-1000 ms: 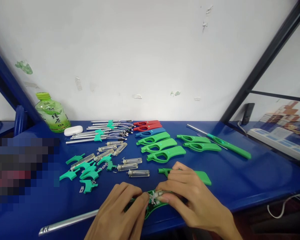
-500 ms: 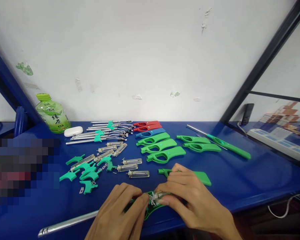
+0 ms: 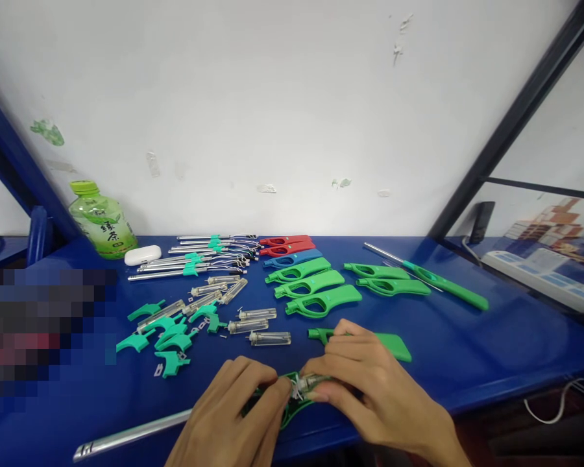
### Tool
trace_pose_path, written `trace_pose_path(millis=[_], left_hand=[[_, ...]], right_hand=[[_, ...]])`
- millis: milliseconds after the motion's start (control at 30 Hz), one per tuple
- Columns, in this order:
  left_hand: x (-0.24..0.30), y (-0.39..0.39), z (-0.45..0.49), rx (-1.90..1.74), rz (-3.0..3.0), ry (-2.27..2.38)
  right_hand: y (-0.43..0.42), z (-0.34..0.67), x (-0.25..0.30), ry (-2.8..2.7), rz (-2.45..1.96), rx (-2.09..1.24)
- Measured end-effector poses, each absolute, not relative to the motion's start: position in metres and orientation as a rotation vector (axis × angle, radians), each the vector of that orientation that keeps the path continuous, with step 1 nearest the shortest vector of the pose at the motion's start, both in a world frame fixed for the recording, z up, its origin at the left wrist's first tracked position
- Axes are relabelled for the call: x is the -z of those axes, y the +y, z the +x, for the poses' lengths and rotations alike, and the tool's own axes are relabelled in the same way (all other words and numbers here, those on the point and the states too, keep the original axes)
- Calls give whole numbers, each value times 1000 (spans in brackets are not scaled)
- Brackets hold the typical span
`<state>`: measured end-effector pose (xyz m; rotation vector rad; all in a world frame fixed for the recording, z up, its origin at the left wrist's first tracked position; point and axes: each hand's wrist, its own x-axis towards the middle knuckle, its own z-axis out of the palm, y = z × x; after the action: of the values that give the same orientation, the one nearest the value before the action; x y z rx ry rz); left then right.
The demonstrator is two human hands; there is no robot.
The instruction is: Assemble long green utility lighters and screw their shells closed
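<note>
At the front edge of the table, my left hand (image 3: pixel 233 405) is closed around a half-open green lighter handle shell (image 3: pixel 296 411), its fingertips pinching by the thin white parts inside. From that end a silver metal tube (image 3: pixel 131 434) sticks out to the left. My right hand (image 3: pixel 370 383) pinches a clear fuel tank (image 3: pixel 313 381) between thumb and fingers, with the tank's valve end against the white parts in the shell. Both hands cover much of the shell. Just beyond my right hand lies another green half shell (image 3: pixel 393 345), partly hidden by the fingers.
Several metal tubes with wires (image 3: pixel 175 263), loose fuel tanks (image 3: pixel 270 338) and teal triggers (image 3: pixel 172 363) lie to the left. Green shells (image 3: pixel 338 298), red ones (image 3: pixel 292 250) and a blue one (image 3: pixel 292 259) lie mid-table. A lighter (image 3: pixel 448 285) rests at right; a bottle (image 3: pixel 104 224) stands back left.
</note>
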<state>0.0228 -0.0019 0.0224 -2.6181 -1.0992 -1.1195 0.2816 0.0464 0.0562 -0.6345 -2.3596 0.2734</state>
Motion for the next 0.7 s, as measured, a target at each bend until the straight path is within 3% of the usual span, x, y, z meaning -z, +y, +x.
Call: trace_pose_path(millis=[700], left_hand=[[-21,-2,27,1175,-2506,-1169]], right_hand=[[44,286,-56,-2276,-890,-238]])
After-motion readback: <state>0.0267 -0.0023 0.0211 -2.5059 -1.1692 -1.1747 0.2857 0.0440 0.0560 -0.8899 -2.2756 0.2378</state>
